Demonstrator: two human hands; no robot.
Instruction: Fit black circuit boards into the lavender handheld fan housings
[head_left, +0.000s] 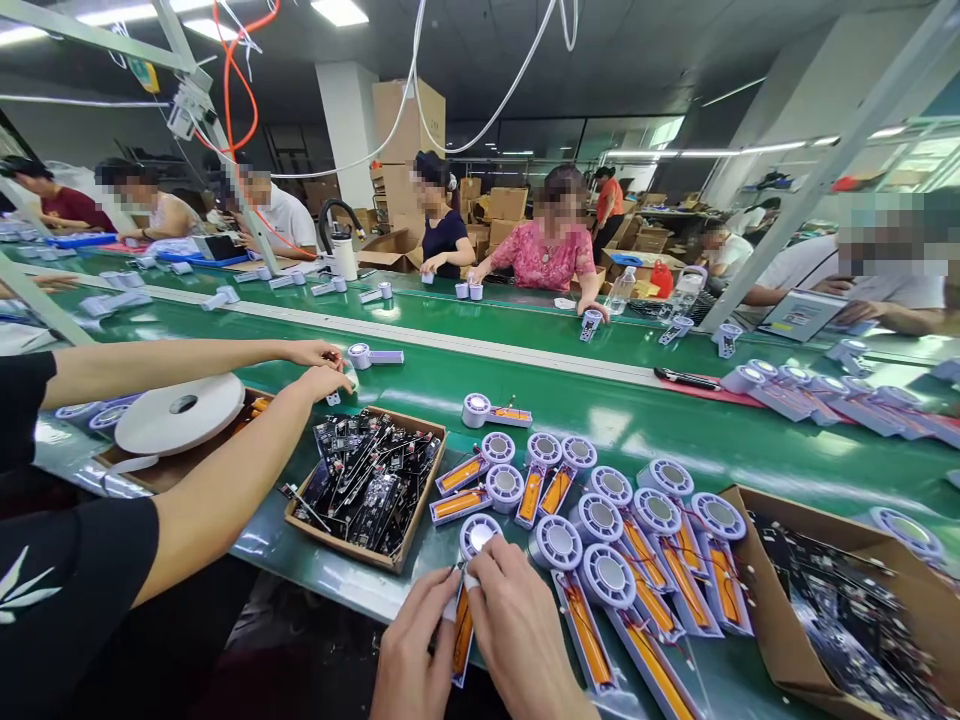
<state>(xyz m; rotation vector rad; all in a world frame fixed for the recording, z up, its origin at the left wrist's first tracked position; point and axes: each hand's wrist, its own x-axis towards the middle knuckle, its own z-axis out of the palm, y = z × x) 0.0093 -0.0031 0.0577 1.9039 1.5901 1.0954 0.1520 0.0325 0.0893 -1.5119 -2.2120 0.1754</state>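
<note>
Lilac unit (478, 540), held two-handed
It is pinched by the left hand (416, 640) and right hand (517, 625); a box of boards (346, 544) is set at its ten o'clock.

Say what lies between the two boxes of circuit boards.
In the head view, a cluster of lilac devices, many showing orange strips, lies there.

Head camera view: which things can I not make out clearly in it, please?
- Head view, hidden: the neck of the lavender unit, behind the left grip and right grip.
- Head view, cut off: the far side of the right-hand carton, by the picture's right edge.
- Head view, too small: any marking on the black boards, which lie crowded together.
</note>
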